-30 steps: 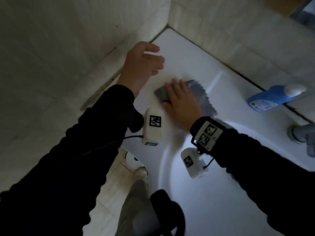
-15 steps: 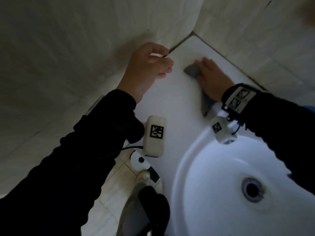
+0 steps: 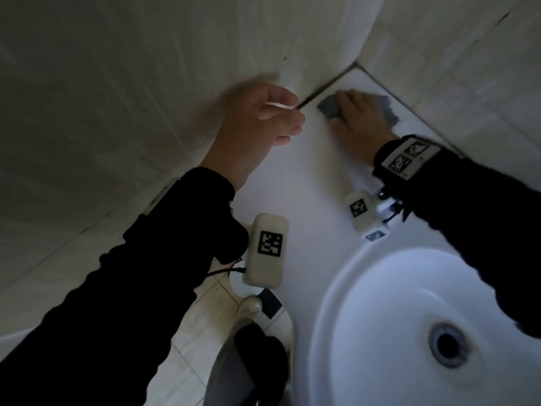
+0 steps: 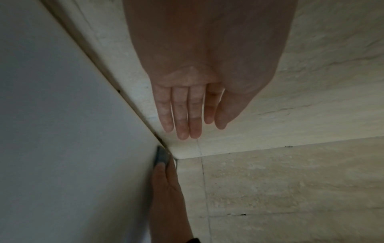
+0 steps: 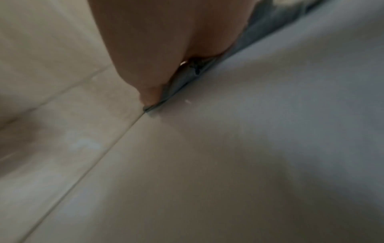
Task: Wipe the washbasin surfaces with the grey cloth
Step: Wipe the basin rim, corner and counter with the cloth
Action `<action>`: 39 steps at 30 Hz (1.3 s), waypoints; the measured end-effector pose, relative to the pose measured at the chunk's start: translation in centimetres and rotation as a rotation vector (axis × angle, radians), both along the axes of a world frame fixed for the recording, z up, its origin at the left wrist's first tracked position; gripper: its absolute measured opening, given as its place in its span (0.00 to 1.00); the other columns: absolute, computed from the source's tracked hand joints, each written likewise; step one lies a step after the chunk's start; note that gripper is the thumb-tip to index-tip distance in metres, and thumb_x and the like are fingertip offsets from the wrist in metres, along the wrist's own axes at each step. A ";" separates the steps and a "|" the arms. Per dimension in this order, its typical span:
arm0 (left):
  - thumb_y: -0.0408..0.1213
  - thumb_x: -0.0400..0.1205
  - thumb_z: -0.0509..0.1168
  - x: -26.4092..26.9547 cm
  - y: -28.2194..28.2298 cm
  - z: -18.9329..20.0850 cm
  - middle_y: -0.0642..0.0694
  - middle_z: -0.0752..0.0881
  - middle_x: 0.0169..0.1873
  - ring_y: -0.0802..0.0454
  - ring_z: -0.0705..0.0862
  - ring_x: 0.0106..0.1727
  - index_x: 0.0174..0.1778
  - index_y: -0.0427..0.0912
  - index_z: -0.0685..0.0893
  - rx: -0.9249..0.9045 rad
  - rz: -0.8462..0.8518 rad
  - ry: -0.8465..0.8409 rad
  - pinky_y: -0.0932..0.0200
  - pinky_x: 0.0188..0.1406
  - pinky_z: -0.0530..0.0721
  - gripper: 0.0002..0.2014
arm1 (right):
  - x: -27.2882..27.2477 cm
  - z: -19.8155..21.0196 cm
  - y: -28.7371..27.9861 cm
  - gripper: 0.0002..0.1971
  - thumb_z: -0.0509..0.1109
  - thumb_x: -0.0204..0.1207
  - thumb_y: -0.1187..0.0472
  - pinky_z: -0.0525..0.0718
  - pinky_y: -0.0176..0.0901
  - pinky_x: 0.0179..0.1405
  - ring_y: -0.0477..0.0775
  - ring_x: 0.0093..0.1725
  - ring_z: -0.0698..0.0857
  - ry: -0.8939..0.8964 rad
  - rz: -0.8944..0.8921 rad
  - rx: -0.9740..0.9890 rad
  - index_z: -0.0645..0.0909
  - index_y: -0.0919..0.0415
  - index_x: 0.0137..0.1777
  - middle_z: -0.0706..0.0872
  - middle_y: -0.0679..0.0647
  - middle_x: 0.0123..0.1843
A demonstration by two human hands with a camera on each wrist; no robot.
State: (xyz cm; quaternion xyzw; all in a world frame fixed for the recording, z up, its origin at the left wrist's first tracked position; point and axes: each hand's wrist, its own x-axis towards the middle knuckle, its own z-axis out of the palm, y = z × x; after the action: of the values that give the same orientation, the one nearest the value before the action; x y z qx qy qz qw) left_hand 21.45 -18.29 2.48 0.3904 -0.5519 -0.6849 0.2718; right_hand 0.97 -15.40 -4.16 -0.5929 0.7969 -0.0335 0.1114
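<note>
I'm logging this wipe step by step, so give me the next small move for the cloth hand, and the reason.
Probably draw the right hand back from the corner toward the bowl, fingers flat on the grey cloth. The cloth already sits in the corner where the two tiled walls meet the washbasin ledge, and the ledge between there and the bowl is uncovered. The left hand holds nothing.

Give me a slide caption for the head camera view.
Right hand presses the grey cloth into the washbasin's back corner; left hand hovers empty.
</note>
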 end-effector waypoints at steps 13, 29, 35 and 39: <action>0.34 0.75 0.65 1.1 1.2 0.2 0.45 0.87 0.39 0.49 0.87 0.46 0.43 0.47 0.78 -0.052 0.031 -0.080 0.51 0.58 0.84 0.04 | 16.4 -0.4 8.6 0.29 0.58 0.76 0.52 0.48 0.60 0.82 0.62 0.82 0.51 -0.124 0.722 0.123 0.59 0.54 0.77 0.60 0.56 0.82; 0.32 0.75 0.65 3.5 12.1 -3.4 0.48 0.88 0.44 0.52 0.87 0.50 0.47 0.45 0.82 -0.402 -0.314 -0.304 0.54 0.57 0.84 0.08 | 12.3 -0.2 17.8 0.20 0.62 0.77 0.64 0.63 0.49 0.79 0.61 0.76 0.68 -0.315 0.377 -0.080 0.72 0.63 0.69 0.76 0.62 0.73; 0.37 0.82 0.58 1.1 12.7 -3.7 0.45 0.83 0.62 0.49 0.81 0.62 0.65 0.46 0.74 -0.490 -0.562 -0.459 0.58 0.62 0.76 0.16 | 10.5 0.4 18.9 0.19 0.63 0.73 0.58 0.72 0.52 0.73 0.59 0.74 0.70 -0.341 0.228 -0.145 0.78 0.62 0.64 0.79 0.59 0.69; 0.46 0.80 0.53 -1.3 12.3 -4.4 0.45 0.73 0.74 0.49 0.71 0.75 0.76 0.46 0.65 -0.482 -0.852 -0.455 0.54 0.75 0.66 0.26 | 9.1 1.9 21.3 0.18 0.63 0.71 0.59 0.78 0.53 0.65 0.61 0.67 0.77 -0.449 0.058 -0.240 0.81 0.63 0.59 0.80 0.61 0.66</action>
State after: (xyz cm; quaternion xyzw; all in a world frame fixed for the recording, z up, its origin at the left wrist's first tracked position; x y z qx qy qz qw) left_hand 20.19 -6.01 -1.94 0.1971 -0.8478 -0.4867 -0.0747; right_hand 10.04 5.91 -2.30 -0.6021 0.7252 -0.2556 0.2152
